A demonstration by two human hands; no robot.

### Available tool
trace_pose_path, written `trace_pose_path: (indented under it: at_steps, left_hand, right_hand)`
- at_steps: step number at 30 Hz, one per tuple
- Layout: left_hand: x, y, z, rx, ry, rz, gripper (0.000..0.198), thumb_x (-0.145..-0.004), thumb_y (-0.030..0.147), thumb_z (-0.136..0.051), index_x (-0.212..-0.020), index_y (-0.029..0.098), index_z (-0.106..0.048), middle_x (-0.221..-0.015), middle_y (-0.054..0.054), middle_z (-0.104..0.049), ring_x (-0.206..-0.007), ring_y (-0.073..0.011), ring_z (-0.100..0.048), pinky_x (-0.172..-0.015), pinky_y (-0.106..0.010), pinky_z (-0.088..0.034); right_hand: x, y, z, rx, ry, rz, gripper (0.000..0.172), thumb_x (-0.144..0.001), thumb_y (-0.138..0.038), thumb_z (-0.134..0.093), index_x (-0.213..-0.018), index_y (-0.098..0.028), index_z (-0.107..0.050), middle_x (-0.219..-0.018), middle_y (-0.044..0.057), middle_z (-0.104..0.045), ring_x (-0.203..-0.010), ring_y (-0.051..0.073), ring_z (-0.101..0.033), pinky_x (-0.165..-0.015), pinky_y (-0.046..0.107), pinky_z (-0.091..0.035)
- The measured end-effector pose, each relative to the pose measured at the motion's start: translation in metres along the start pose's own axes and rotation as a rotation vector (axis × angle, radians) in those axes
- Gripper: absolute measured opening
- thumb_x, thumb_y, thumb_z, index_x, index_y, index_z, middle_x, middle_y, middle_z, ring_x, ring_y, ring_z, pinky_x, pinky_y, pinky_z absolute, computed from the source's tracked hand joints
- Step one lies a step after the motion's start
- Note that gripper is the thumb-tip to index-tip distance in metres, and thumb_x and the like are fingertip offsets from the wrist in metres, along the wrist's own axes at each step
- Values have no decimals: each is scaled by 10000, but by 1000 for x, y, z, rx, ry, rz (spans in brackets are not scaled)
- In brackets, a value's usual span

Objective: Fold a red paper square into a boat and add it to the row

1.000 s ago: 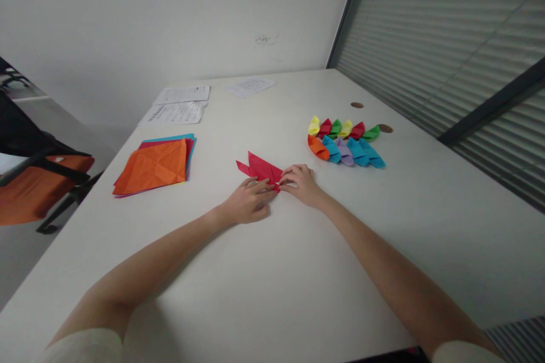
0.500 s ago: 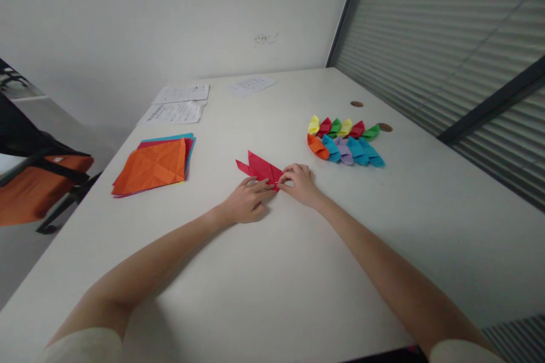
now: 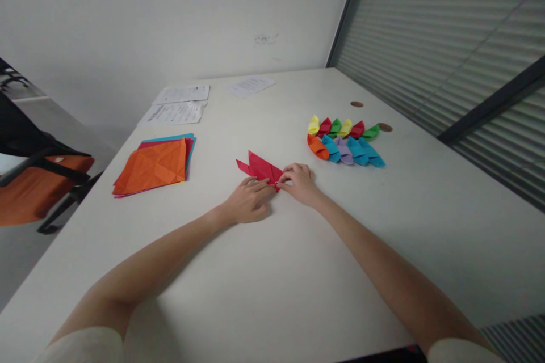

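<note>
A folded sheet of red origami paper [image 3: 263,169] lies on the white table, with two pointed flaps at its far left end. My left hand [image 3: 250,201] rests palm down at its near edge, fingers stretched out and pressing on the paper. At the paper's right corner, my right hand [image 3: 299,182] pinches the edge between thumb and fingertips. A small pale patch shows between the two hands. Fingers partly cover the near right part of the sheet.
Two rows of folded paper pieces [image 3: 340,150] in several colours sit to the right. On the left lies a stack of coloured paper sheets [image 3: 151,167], orange on top. Printed papers [image 3: 174,113] lie farther back. Window blinds [image 3: 447,28] border the table's right side.
My left thumb has shifted very slightly to the right near the paper's edge. My right hand and the red paper stay almost where they were.
</note>
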State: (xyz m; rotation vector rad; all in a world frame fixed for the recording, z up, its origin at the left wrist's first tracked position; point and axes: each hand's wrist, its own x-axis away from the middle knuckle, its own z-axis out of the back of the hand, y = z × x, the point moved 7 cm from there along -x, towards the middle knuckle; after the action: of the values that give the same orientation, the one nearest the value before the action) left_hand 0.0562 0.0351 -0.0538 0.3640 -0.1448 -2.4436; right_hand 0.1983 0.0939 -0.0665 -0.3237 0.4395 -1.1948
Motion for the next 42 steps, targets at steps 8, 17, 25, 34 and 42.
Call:
trace_pose_path:
  at_steps: [8,17,25,34,42]
  left_hand:
    - [-1,4,0,-8,-16,-7,489,-861,305,-486,-1339,207,-521,-1290,-117,-596,-1301,-293,-474,-1099,-492,-318]
    - [0,4,-3,-50,-20,-22,486,-878,346,-493,-1342,206,-527,-1314,-120,-573,-1306,-298,-461,-1100,-498,-314]
    - [0,2,-2,-37,-14,2,504,-860,354,-524,-1344,214,-523,-1363,-127,-545,-1295,-305,-485,-1096,-506,-326]
    - [1,1,-2,-25,-8,11,485,-861,380,-531,-1320,225,-547,-1368,-121,-547,-1311,-303,-476,-1102,-504,-330]
    - [3,-3,0,-33,4,62,515,-829,365,-562,-1325,229,-540,-1365,-110,-563,-1330,-298,-456,-1108,-512,-319]
  right_hand:
    - [-1,1,0,-8,20,8,107,-807,-364,-716,-760,-269,-725,-1119,54,-607,-1118,293,-429,-950,490,-325]
    - [0,2,-1,-21,54,-31,124,-800,-370,-721,-740,-262,-717,-1097,51,-608,-1112,288,-432,-964,484,-320]
    - [3,2,-2,-29,108,-12,221,-865,-427,-630,-749,-259,-714,-1111,64,-608,-1114,295,-428,-948,499,-322]
    - [26,-24,11,130,164,274,199,-919,-265,-551,-913,-263,-749,-1099,63,-648,-1147,279,-405,-985,465,-295]
    - [29,-33,11,186,110,365,315,-892,-163,-506,-1105,-256,-719,-1108,69,-666,-1102,269,-445,-999,471,-276]
